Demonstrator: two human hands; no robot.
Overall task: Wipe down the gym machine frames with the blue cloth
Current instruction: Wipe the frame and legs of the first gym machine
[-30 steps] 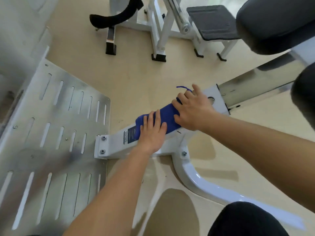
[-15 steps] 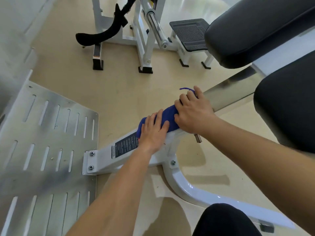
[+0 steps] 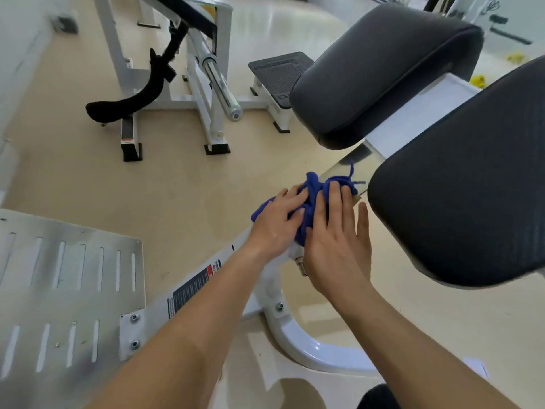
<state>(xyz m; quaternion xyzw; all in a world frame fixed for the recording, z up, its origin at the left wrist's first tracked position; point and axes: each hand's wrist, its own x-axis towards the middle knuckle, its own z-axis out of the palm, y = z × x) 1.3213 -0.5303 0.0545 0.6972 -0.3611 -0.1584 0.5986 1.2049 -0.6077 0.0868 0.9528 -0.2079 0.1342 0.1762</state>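
A blue cloth [image 3: 313,192] lies bunched on the white sloping beam [image 3: 194,290] of the gym machine, just below the dark seat pads. My left hand [image 3: 277,222] lies on the cloth's left side with its fingers stretched over it. My right hand [image 3: 339,240] presses the cloth's right side with straight fingers, thumb spread toward the pad. Both hands cover much of the cloth; loose blue threads stick out at its upper end.
A slotted metal footplate [image 3: 59,278] is bolted to the beam's lower end at the left. Two dark padded cushions [image 3: 383,69] [image 3: 460,184] overhang at the right. Another white machine with a steel bar [image 3: 219,84] and a black step [image 3: 280,75] stands behind.
Both hands and the cloth have slid up the beam toward the seat pads. The cloth has bunched up between them, and my right hand's fingers have straightened.
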